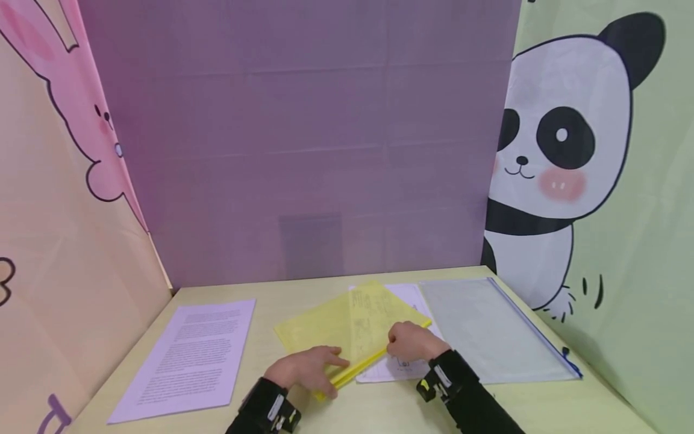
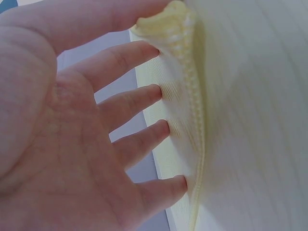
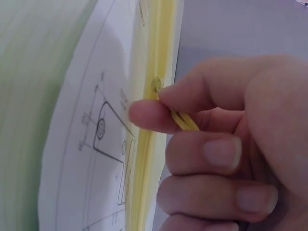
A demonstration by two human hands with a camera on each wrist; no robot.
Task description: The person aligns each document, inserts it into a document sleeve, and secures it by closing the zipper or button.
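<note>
A translucent yellow zip file bag [image 1: 320, 322] lies aslant in the middle of the table, with a printed sheet [image 1: 374, 307] showing through. My left hand [image 1: 306, 369] holds the near left corner of its zip edge, thumb on one side. In the left wrist view the other fingers [image 2: 137, 101] are spread nearly straight, their tips against the mesh, and the corner is bunched up. Farther along the zip, my right hand [image 1: 414, 341] pinches a yellow cord pull [image 3: 185, 120] between thumb and forefinger, its other fingers curled.
A printed text page [image 1: 187, 355] lies at the left. Under the bag's right side is a white sheet with drawings [image 1: 374, 371]. A clear file bag with a blue zip edge [image 1: 482, 331] lies at the right. A purple panel [image 1: 303, 138] stands behind the table.
</note>
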